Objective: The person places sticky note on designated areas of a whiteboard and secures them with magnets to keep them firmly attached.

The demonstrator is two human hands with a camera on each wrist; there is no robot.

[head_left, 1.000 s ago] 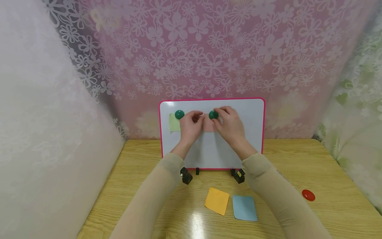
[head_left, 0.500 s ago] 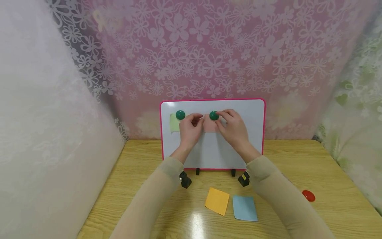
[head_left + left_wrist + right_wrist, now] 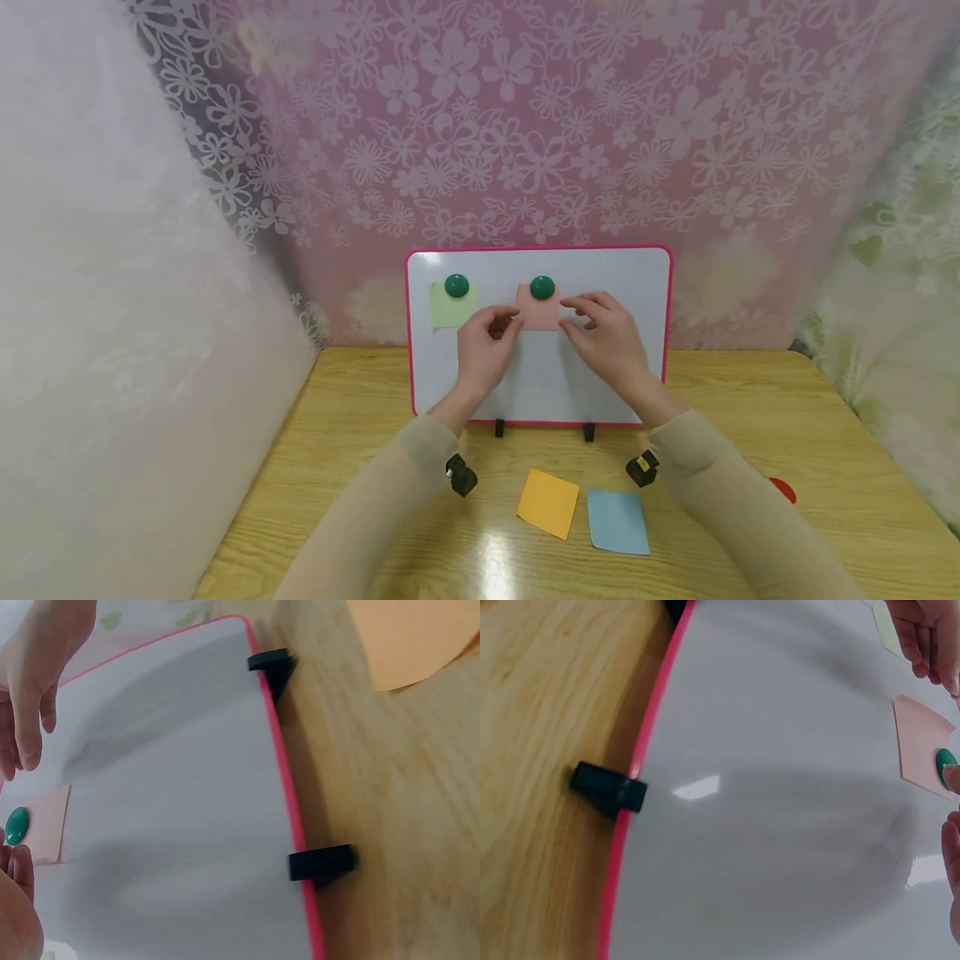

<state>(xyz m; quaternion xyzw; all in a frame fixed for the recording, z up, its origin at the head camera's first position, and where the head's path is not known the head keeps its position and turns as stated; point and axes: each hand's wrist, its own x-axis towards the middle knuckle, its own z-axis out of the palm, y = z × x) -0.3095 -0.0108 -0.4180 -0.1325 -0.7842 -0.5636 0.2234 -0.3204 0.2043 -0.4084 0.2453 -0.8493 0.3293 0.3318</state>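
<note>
A whiteboard [image 3: 540, 379] with a pink rim stands upright on the table. On it, a green round magnet [image 3: 542, 287] lies over the top of a pink sticky note [image 3: 534, 317]. Left of that, another green magnet [image 3: 457, 286] sits over a light green sticky note [image 3: 447, 313], whose lower right corner my left hand partly hides. My left hand [image 3: 483, 354] is by the pink note's left edge, thumb and fingers apart and holding nothing. By the note's right edge is my right hand [image 3: 611, 342], its fingers loosely bent and nothing between them; it is off the magnet.
An orange sticky note [image 3: 548, 503] and a blue one [image 3: 618, 522] lie on the wooden table [image 3: 352, 392] before the board. A red magnet [image 3: 783, 489] is partly behind the right sleeve. Black feet [image 3: 607, 787] support the board's lower edge.
My right hand has let go of the green magnet on the pink note and drawn back right and down. My left hand has moved slightly down, uncovering more of the green note.
</note>
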